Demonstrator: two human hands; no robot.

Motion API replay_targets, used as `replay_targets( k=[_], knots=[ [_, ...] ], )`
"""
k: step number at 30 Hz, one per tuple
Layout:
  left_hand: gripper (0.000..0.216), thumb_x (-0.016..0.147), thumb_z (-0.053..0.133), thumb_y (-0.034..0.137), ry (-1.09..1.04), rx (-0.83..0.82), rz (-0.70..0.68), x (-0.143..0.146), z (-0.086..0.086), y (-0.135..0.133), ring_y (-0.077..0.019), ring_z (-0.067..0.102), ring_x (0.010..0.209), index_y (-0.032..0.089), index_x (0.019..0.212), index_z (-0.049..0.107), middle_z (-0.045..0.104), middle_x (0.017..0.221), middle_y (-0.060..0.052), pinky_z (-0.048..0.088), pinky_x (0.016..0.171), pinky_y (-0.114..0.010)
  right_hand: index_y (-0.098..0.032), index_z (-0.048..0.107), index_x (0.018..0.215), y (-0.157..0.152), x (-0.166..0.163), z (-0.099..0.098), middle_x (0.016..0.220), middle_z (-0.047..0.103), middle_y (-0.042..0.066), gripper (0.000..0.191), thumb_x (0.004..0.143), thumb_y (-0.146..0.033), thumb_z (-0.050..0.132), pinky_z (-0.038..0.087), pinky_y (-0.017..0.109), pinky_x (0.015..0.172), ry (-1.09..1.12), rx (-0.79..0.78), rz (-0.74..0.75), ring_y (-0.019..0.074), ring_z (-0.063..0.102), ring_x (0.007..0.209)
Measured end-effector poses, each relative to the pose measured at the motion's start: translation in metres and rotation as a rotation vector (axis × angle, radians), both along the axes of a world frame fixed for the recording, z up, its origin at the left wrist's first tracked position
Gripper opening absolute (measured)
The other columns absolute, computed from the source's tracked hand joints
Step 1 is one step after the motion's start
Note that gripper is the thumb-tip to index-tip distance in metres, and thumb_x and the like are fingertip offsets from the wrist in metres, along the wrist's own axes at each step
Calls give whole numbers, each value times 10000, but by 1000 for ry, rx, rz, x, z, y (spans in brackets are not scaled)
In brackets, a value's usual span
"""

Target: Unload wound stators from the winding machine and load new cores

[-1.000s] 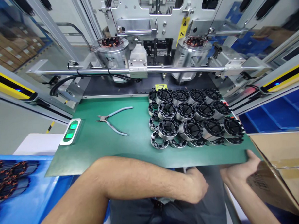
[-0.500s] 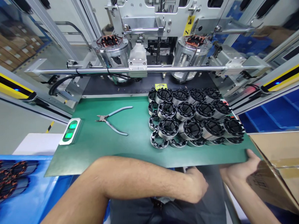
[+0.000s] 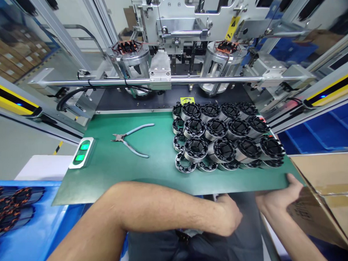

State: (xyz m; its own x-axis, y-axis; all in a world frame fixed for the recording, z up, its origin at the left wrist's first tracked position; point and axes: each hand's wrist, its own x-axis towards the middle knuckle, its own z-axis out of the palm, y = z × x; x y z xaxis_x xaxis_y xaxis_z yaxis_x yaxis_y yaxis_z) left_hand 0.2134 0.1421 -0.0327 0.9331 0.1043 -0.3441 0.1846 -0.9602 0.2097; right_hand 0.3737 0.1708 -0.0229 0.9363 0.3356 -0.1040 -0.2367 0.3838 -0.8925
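My left forearm crosses low in front of me. My left hand [image 3: 230, 216] rests below the front edge of the green mat [image 3: 130, 174], above my lap, with its fingers tucked out of sight. My right hand [image 3: 280, 199] holds the mat's front right corner, thumb on top and fingers hidden beneath. Several black-and-silver stator cores [image 3: 220, 138] stand stacked in rows on the right half of the mat. Blue-handled cutting pliers [image 3: 133, 139] lie open on the left half.
A winding machine [image 3: 185, 42] with two copper-wound fixtures [image 3: 129, 52] and a horizontal bar stands behind the mat. A green two-button switch [image 3: 82, 152] sits at the mat's left edge. A blue tray of wound stators [image 3: 11, 212] is at lower left. A cardboard box [image 3: 327, 193] is on the right.
The machine's upper carriage has shifted to the right above the fixtures. My hands and the parts on the mat have not moved.
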Motion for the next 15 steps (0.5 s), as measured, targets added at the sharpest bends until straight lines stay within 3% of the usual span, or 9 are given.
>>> replay_targets(
  k=[6,15],
  knots=[
    [223,877,839,276,-27,-11,27,-1,1,0,-263,723,752,274,1074,944,883,1073,-172,619,722,-449,-222,743,940,0,-1,0,1138,796,28,256,824,-441,683,729,401,950,-16,0,-6,286,758,1202],
    [347,907,759,234,27,-12,-11,-2,9,4,-288,769,857,274,1208,926,883,1147,-188,630,752,-460,-222,757,989,-1,-1,1,1181,798,22,301,806,-454,703,726,385,947,6,-2,-9,275,761,1195]
  ],
)
